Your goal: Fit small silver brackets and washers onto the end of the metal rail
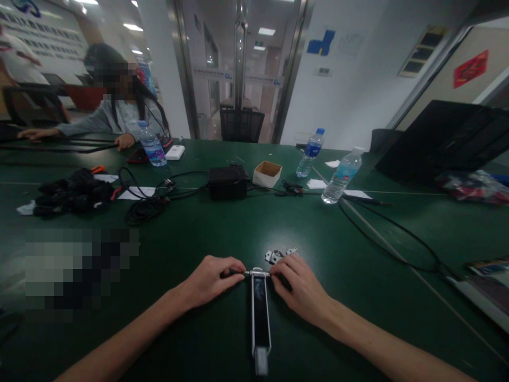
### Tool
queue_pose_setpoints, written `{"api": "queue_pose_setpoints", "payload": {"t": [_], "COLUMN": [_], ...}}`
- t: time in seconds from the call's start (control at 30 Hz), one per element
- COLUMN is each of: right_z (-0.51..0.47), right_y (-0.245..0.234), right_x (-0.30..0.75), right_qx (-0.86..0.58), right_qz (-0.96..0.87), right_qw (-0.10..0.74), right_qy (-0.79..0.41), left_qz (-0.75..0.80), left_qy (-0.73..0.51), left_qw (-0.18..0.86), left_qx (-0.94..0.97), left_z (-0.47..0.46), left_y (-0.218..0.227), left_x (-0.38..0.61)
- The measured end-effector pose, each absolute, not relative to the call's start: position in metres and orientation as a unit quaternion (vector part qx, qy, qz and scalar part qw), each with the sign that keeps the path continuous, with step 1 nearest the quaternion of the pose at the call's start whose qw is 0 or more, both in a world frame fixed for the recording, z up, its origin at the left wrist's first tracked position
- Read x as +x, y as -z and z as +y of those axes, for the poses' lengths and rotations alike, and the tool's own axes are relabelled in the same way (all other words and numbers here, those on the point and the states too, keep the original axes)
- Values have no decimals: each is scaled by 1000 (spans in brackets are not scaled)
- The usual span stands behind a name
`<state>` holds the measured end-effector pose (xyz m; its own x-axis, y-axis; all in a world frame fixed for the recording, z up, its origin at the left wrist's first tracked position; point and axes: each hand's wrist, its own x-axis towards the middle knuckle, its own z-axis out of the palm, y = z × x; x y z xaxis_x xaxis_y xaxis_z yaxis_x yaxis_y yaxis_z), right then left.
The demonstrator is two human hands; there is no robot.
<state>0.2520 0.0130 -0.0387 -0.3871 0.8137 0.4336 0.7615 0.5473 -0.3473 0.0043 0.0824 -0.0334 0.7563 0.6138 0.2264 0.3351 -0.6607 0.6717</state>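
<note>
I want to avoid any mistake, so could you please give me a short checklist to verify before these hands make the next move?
1. Left hand at the rod's left end: ok, thumb and finger meet there.
2. Right hand gripping the other end: cannot tell, its own fingers hide the contact.
3. Device lying between the hands: ok, the rod crosses its far end.
4. Metal parts well clear of the right hand: not ok, they lie close beyond it, partly hidden.
5. Bottles away from both hands: ok, all stand farther back.
</note>
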Motion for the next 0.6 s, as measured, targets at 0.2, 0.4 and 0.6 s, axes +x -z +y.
{"api": "queue_pose_setpoints", "payload": {"t": [0.2,0.4,0.6], "right_z": [13,13,13], "right_y": [38,38,39], "right_x": [252,251,251], "right_qx": [-475,-474,-476], "right_qz": [-831,-832,-831], "right_qw": [287,284,284], "right_qy": [-46,-49,-41], "left_qz": [279,288,290], "left_qy": [-201,-202,-204], "left_qw": [318,329,323], "left_qx": [883,876,878], "left_z": [82,82,83], "left_y": [29,27,27], "left_x": [5,5,7]}}
